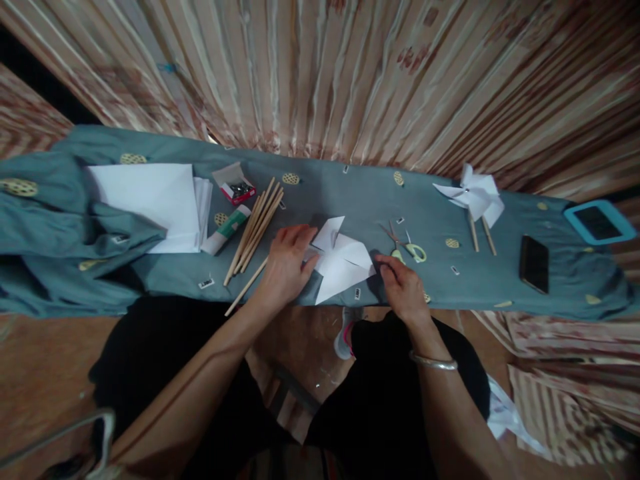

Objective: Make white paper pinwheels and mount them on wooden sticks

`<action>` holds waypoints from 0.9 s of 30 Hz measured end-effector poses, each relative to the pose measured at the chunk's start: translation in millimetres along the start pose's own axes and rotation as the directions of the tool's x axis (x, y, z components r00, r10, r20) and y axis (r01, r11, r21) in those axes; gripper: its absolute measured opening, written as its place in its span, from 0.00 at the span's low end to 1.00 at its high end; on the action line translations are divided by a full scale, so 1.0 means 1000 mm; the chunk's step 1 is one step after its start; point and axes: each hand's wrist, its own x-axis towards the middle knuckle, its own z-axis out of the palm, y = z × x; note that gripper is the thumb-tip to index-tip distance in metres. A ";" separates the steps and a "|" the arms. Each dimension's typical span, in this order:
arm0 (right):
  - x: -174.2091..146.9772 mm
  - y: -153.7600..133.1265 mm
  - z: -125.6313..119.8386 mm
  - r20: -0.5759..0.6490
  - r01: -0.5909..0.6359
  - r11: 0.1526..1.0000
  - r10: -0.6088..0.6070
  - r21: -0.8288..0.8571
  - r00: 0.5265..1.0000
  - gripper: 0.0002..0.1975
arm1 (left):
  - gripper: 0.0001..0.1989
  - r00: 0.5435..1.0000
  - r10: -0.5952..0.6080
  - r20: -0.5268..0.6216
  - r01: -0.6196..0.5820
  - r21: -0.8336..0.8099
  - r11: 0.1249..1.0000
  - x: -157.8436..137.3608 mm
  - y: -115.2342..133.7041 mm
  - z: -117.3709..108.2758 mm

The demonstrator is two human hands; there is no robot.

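Open box [244, 198], left part of the counter [370, 193] towards its far edge: holds small metallic pieces [234, 191]. Paper pinwheel [340, 259] lies mid-counter at the near edge. My left grip [286, 261], thumb and fingers apart, touches its left side; my right grip [405, 288] is at its right corner, whether clamped I cannot tell.

Dark phone [534, 264] near blue-framed device [620, 231].

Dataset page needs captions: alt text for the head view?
A person's left hand touches pinwheel-shaped white paper on gray-green cloth; the right hand at its opposite edge. Wooden sticks lie left, scissors right, a paper pinwheel farther right.
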 end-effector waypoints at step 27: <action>0.021 -0.036 0.012 -0.155 -0.026 0.774 0.159 0.633 0.975 0.10 | 0.49 0.908 -0.215 0.360 0.407 -0.633 0.659 0.036 -0.015 0.004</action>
